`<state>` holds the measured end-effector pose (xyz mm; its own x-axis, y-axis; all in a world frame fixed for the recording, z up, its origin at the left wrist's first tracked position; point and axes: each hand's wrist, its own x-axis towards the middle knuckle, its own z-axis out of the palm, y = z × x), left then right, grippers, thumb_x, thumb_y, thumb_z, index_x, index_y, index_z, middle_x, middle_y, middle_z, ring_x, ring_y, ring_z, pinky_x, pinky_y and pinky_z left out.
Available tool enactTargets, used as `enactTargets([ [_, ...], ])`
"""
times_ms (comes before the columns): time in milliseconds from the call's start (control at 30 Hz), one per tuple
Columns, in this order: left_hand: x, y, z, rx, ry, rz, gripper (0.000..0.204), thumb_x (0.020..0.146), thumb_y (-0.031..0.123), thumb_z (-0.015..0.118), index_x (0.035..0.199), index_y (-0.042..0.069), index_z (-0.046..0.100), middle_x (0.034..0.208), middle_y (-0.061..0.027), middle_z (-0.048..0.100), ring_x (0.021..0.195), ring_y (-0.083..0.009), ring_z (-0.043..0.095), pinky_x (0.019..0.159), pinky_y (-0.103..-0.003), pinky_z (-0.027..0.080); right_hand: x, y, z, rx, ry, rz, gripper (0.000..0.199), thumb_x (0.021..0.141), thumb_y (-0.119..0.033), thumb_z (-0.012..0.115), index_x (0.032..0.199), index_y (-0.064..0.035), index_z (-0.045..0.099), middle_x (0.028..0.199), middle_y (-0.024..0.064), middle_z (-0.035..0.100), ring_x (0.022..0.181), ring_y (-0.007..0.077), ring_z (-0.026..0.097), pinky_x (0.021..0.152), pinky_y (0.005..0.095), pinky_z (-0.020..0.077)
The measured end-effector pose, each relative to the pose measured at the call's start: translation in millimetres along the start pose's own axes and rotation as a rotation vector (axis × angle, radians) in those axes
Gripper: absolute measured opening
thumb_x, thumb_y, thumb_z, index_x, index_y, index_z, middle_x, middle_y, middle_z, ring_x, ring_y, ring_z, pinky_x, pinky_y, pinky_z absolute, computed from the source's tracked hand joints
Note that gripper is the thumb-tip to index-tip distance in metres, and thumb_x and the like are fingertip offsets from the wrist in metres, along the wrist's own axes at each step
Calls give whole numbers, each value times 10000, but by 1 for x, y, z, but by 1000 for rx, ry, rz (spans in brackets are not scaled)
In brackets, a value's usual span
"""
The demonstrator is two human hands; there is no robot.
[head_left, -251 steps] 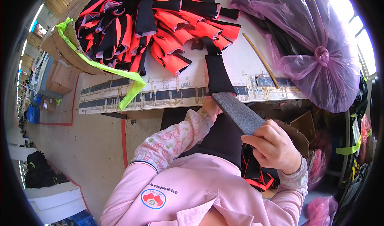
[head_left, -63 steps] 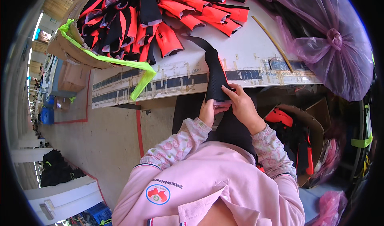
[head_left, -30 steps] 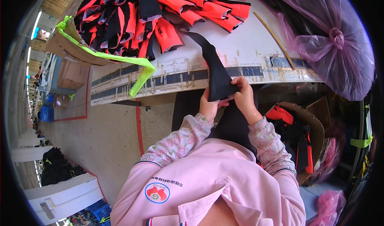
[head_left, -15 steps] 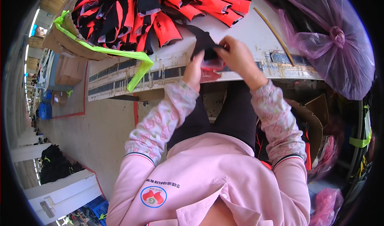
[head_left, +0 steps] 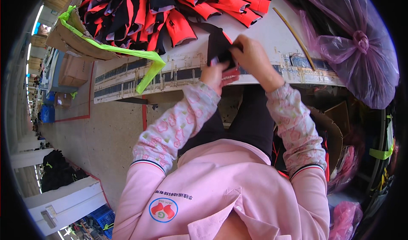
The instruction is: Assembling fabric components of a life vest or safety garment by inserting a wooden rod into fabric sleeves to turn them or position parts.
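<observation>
Over the table's front edge, both my hands grip a black and coral-red fabric piece (head_left: 217,43), whose black part stretches up onto the white table (head_left: 193,55). My left hand (head_left: 212,75) is closed around its near end, where a red bit pokes out below. Bent fingers of my right hand (head_left: 251,57) pinch the fabric from the right side. The fingertips of both hands blur a little. Beyond them lies a heap of similar black and coral-red fabric pieces (head_left: 180,27), several of them rolled open at their ends.
A cardboard box (head_left: 68,38) with a neon-yellow strip (head_left: 146,56) stands at the far left. On the right are a yellow stick (head_left: 293,38) and a knotted purple plastic bag (head_left: 374,61). Under the table at right sits an open carton (head_left: 329,125).
My left hand has turned and shifted slightly right, closing lower on the fabric. The right hand stays close by, still pinching. The black part now stands out more, with a red edge showing.
</observation>
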<state>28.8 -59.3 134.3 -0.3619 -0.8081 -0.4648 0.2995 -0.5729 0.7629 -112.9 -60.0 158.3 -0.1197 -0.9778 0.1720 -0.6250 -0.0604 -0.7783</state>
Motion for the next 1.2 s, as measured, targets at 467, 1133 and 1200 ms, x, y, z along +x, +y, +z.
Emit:
enactTargets([
  [467, -9, -114, -46, -229, 198, 93, 247, 847, 113, 563, 1060, -7, 527, 978, -129, 609, 861, -242, 626, 777, -347, 529, -85, 57, 67, 390, 19, 340, 400, 629, 165, 559, 968, -9, 436, 769, 158, 566, 649, 278, 608, 527, 337, 494],
  [1133, -3, -73, -37, -82, 59, 14, 267, 883, 84, 506, 1149, 83, 526, 1059, -73, 596, 885, -206, 620, 739, -372, 536, -70, 12, 24, -137, -16, -14, 547, 668, -77, 702, 1150, -34, 448, 1115, 194, 512, 1043, 359, 513, 845, 387, 439],
  [1200, -6, -68, -34, -58, 74, -18, 278, 886, 63, 482, 1163, 74, 508, 1074, -84, 586, 888, -218, 617, 756, -386, 534, -63, 9, 17, -47, -45, -129, 609, 691, -137, 709, 1215, -35, 417, 1187, 210, 469, 1127, 366, 445, 901, 384, 405],
])
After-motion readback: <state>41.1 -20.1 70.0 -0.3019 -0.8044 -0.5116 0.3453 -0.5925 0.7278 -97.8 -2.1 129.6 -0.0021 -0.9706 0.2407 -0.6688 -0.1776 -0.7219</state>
